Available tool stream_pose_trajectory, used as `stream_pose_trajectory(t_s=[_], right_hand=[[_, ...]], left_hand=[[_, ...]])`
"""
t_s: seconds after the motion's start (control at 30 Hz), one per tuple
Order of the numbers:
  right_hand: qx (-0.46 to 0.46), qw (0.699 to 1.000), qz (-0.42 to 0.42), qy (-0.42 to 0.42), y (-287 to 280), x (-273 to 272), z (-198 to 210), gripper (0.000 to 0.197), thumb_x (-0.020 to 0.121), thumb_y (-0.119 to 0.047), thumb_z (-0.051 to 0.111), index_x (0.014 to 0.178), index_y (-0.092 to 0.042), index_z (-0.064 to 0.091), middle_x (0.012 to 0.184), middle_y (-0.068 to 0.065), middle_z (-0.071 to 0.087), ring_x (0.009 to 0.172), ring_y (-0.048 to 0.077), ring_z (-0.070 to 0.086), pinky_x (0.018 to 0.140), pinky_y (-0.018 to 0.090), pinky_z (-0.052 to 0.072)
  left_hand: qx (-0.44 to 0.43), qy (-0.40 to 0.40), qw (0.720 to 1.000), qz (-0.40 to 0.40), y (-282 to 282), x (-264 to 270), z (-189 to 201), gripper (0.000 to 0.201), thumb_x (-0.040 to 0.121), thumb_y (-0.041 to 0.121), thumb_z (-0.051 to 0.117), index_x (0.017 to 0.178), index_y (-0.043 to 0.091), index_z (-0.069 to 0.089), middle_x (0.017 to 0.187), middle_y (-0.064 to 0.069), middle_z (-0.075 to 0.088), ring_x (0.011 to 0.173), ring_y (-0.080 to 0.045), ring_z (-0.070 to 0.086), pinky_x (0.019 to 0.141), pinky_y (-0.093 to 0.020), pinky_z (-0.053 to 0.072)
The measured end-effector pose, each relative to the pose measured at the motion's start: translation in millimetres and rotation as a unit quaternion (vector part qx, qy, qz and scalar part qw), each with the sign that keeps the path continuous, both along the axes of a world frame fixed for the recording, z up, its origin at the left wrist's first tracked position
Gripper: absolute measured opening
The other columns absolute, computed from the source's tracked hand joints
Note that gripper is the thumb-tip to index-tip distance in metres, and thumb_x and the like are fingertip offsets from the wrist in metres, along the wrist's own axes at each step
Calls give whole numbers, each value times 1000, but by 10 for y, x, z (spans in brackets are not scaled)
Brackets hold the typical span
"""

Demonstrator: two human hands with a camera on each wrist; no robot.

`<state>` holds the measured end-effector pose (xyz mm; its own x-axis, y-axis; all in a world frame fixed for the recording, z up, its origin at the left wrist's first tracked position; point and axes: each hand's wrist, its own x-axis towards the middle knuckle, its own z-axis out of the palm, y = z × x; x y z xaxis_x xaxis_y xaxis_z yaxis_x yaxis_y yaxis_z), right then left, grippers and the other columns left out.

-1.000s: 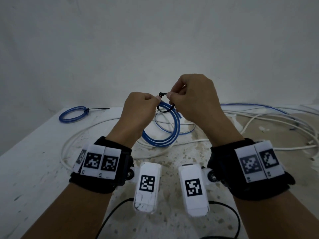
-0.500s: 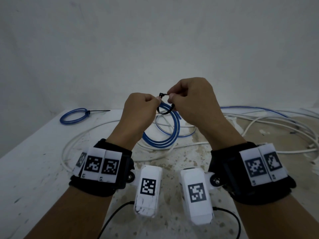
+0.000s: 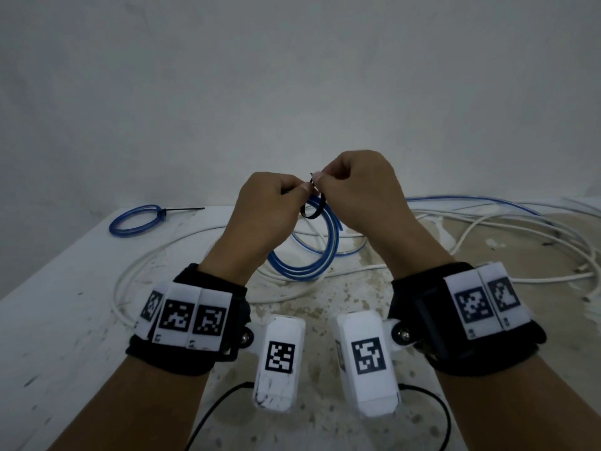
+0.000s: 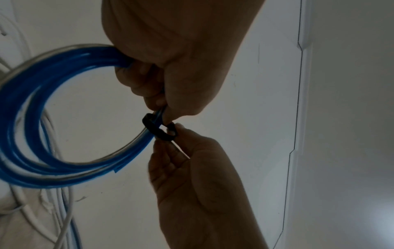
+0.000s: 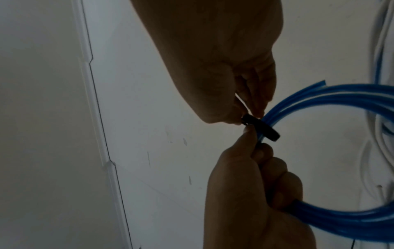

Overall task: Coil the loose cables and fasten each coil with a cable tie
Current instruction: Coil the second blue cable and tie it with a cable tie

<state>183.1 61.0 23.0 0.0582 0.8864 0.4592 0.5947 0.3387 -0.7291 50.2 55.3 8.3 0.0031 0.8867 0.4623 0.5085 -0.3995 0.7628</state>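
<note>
I hold a blue cable coil (image 3: 309, 271) upright above the table, and my left hand (image 3: 304, 188) grips its top strands with curled fingers. A black cable tie (image 3: 313, 212) forms a small loop around those strands. My right hand (image 3: 320, 179) pinches the tie just beside the left thumb. The left wrist view shows the coil (image 4: 32, 101), the tie (image 4: 157, 129) around it and the right fingers (image 4: 170, 151) below. In the right wrist view the tie (image 5: 262, 128) wraps the coil (image 5: 330, 101), pinched at its head by my right hand (image 5: 245, 114).
A tied blue coil (image 3: 136, 219) with a black tie tail lies at the table's far left. Loose white cables (image 3: 487, 229) and a loose blue cable (image 3: 471, 201) sprawl over the middle and right. The table's left edge (image 3: 65, 255) runs diagonally, with a plain wall behind.
Both hands stay pressed together at the tie. The pinch point has shifted slightly up and the tie's loop now hangs a little lower under the fingertips. The coil has barely moved.
</note>
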Motion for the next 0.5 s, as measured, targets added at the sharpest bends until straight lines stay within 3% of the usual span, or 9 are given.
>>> stream_pose_trajectory(t_s=[0.07,0.17,0.23,0.3,0.4,0.5], right_hand=[[-51,998,19,33,-14,11,4,26,91,-28,63,82,-6,72,77,7,70,75,18,65,72,35,52],[-116,978,54,163,-41,74,42,22,86,-16,66,89,5,70,93,18,72,80,19,66,68,30,52],[-166,952,79,244,-67,111,68,11,84,-12,65,85,-1,69,89,13,73,85,19,70,73,30,54],[-194,923,98,317,-82,143,90,6,83,-10,64,78,-8,66,75,6,71,75,20,71,77,35,56],[-212,907,107,349,-91,168,101,9,84,-9,62,75,-8,63,63,3,66,59,17,66,68,32,55],[-221,904,108,350,-80,166,105,9,85,-7,60,77,-7,63,68,5,68,56,16,66,70,33,56]], left_hand=[[-8,3,1000,-17,-20,-4,4,26,96,24,57,77,28,74,57,8,63,53,2,49,53,-10,36],[-23,11,999,-33,-42,14,11,27,96,25,57,75,32,71,52,18,59,52,5,48,49,-7,35],[-29,9,999,-45,-57,29,26,24,97,25,57,79,29,73,49,20,56,49,3,46,48,-11,35],[-32,2,997,-71,-81,50,46,22,97,22,56,85,23,74,46,20,53,45,3,45,48,-12,31],[-39,-3,995,-93,-112,76,55,22,98,18,54,87,18,73,44,20,52,43,4,46,46,-10,30],[-50,-7,994,-98,-118,83,49,22,98,19,54,87,19,73,43,19,50,42,3,44,50,-16,30]])
